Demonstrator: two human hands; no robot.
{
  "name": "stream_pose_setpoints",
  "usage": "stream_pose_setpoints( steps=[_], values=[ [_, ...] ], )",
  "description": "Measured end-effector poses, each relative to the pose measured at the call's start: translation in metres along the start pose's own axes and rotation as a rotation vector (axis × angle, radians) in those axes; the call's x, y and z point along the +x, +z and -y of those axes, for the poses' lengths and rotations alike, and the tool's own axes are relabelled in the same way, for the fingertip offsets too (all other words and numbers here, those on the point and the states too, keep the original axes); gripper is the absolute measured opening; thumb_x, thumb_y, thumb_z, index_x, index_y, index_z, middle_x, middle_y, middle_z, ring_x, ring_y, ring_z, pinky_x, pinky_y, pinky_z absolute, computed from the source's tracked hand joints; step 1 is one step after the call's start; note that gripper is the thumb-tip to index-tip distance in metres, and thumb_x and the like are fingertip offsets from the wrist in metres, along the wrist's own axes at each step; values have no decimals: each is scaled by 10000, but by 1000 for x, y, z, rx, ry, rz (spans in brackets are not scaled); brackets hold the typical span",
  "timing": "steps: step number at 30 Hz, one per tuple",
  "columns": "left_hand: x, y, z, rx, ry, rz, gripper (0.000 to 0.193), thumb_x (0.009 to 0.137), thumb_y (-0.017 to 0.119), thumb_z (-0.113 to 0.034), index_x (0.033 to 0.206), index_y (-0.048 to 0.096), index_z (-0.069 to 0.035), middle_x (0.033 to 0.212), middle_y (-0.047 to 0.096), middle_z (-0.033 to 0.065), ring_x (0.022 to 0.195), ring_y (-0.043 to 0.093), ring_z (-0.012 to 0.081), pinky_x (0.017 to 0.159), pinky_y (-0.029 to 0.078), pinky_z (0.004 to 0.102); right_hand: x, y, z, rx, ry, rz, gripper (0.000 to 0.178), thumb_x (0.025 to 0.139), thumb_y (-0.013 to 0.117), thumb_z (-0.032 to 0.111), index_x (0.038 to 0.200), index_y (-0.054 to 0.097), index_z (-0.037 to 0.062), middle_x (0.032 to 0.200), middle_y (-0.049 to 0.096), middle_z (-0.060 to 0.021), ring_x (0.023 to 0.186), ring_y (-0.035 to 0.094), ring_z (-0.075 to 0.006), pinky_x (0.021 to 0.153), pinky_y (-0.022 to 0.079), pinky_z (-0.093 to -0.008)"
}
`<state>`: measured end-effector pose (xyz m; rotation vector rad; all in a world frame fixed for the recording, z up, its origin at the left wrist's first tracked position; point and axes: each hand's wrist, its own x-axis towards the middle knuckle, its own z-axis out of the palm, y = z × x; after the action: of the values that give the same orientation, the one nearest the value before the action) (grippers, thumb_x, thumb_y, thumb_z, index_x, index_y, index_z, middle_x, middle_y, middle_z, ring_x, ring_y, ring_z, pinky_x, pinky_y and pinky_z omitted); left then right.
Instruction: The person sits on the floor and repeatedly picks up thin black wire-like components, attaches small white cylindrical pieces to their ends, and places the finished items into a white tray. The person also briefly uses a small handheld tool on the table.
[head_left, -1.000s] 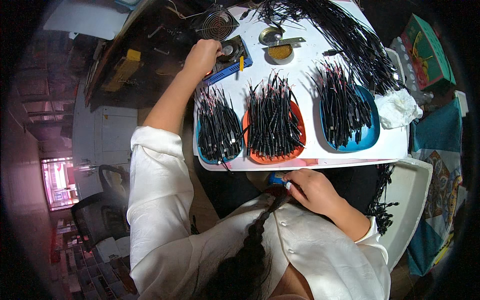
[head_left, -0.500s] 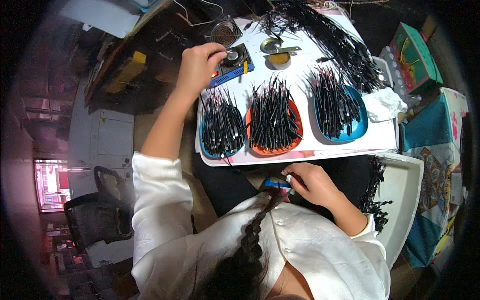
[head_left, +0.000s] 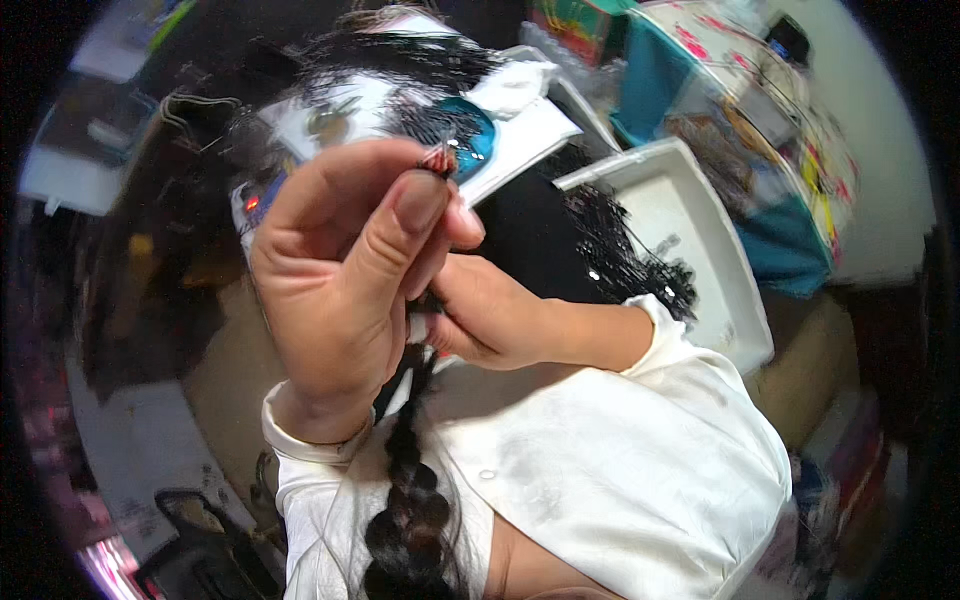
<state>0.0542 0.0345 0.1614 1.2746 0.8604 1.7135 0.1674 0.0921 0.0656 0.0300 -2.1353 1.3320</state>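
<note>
My left hand [head_left: 340,250] is raised close in front of me. Its thumb and fingertips pinch a small piece with red and pale stripes [head_left: 437,160], whose exact kind I cannot make out. Lower and just behind it is my right hand [head_left: 500,310], its fingers curled beside the dark braid [head_left: 405,450]. A white wrap [head_left: 418,328] shows on one of its digits. The left hand covers most of the right fingers, hiding what they hold. Past the left fingertips, a blue tray [head_left: 480,130] with black cables [head_left: 425,122] rests on the white table [head_left: 535,150].
More black cables [head_left: 400,60] are heaped at the table's far side, near a crumpled white tissue [head_left: 515,88]. On the right, a white bin [head_left: 745,290] has dark cables [head_left: 635,255] along its near-left side. A teal-sided, cloth-topped box [head_left: 650,90] stands beyond. A red light [head_left: 252,202] glows at left.
My left hand has come back from the blue device on the table, up close to me. My right hand is now behind it. The whole view has turned toward the right.
</note>
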Motion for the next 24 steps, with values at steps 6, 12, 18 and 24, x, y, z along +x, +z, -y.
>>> stream_pose_setpoints(
  steps=[6,12,18,24],
  values=[
    [1,19,43,30,-70,59,621,933,578,-301,1412,328,4,1363,459,247,1266,474,333,1030,426,419,-116,-97,31,300,178,-835,250,993,460,184,1164,469,2,927,570,-81,757,545,-127,658,440,-234],
    [-45,-43,94,80,-520,-98,454,910,530,-8,1348,416,25,1153,613,152,992,601,153,791,482,240,-226,-177,60,-65,495,-731,292,1014,412,184,1214,466,-23,861,543,-24,718,472,-65,633,382,-197],
    [-107,-85,123,195,-811,-216,373,892,601,-87,1238,524,30,1056,641,103,884,595,110,732,449,213,-260,-167,-126,-159,1028,-209,267,977,461,236,863,482,-5,768,525,-135,681,484,-212,632,423,-372],
    [-120,-100,132,209,-924,-354,291,904,586,-75,1176,574,28,1026,656,95,862,606,107,741,467,211,-267,-134,-295,-660,1296,57,254,908,489,190,1001,564,-34,1028,620,-268,978,597,-410,844,479,-463]
  ],
)
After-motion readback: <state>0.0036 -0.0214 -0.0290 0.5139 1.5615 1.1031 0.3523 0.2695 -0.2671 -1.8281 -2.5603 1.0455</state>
